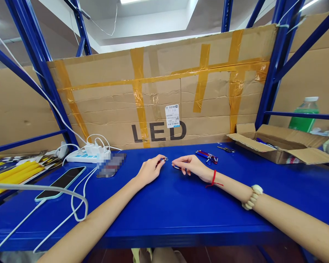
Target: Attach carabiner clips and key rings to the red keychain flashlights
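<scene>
Two hands at frame centre on blue metal shelf (181, 219): our left hand (149, 171) pinches small red-and-silver pen part (162, 160); right hand (190, 165) grips second small piece (176, 167). Parts apart, unjoined. More red-blue pens (207, 156) wait beyond right hand.

The table (164, 215) lay open in front of both hands. On the left, a phone (60, 181), cables (76, 204) and a power strip (84, 155) blocked passage. On the right stood an open box (279, 146); pens (207, 156) lay near it. A cardboard sheet (164, 91) closed the back.
</scene>
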`<state>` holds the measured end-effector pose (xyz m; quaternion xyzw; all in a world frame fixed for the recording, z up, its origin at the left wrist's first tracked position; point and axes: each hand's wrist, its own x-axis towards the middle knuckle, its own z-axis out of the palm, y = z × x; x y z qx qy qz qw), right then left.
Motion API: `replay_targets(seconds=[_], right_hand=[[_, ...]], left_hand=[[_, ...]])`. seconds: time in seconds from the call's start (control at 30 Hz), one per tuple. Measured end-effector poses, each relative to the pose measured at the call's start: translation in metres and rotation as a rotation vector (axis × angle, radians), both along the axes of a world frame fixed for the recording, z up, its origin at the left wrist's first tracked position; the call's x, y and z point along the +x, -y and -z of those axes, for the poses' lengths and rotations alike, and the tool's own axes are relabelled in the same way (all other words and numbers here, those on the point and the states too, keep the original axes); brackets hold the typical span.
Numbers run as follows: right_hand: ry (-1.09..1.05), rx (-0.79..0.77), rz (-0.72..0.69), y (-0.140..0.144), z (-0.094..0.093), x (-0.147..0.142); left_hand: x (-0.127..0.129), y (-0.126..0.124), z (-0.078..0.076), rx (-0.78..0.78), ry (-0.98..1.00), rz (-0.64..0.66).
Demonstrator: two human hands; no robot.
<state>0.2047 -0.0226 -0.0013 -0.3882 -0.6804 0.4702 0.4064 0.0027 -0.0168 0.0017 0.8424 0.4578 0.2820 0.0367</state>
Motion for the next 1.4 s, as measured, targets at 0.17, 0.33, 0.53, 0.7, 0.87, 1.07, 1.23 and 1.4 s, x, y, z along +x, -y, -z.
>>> replay_targets(seconds=[0.17,0.33,0.53,0.7,0.87,1.07,1.23,1.4], right_hand=[[-0.013,-0.011,-0.017,0.001,0.000,-0.002],[-0.023,-0.019,-0.014,0.002,0.000,-0.005],[-0.015,-0.025,-0.025,0.003,0.000,-0.005],[0.026,-0.019,-0.033,0.005,0.001,-0.004],[0.050,-0.016,-0.042,0.004,0.003,-0.004],[0.059,-0.012,-0.037,0.003,0.004,-0.003],[0.033,-0.007,-0.051,0.004,0.003,-0.003],[-0.031,0.016,-0.067,0.004,0.002,-0.003]], left_hand=[[0.005,0.005,-0.001,-0.005,-0.010,0.063],[0.007,0.007,0.000,-0.020,-0.023,0.083],[0.011,0.013,-0.001,-0.005,-0.045,0.130],[0.012,0.013,0.001,0.017,-0.043,0.139],[0.011,0.010,0.002,-0.021,-0.045,0.084],[0.011,0.010,0.001,-0.027,-0.037,0.079],[0.011,0.008,0.002,-0.030,-0.044,0.070],[0.010,0.009,0.001,-0.028,-0.042,0.072]])
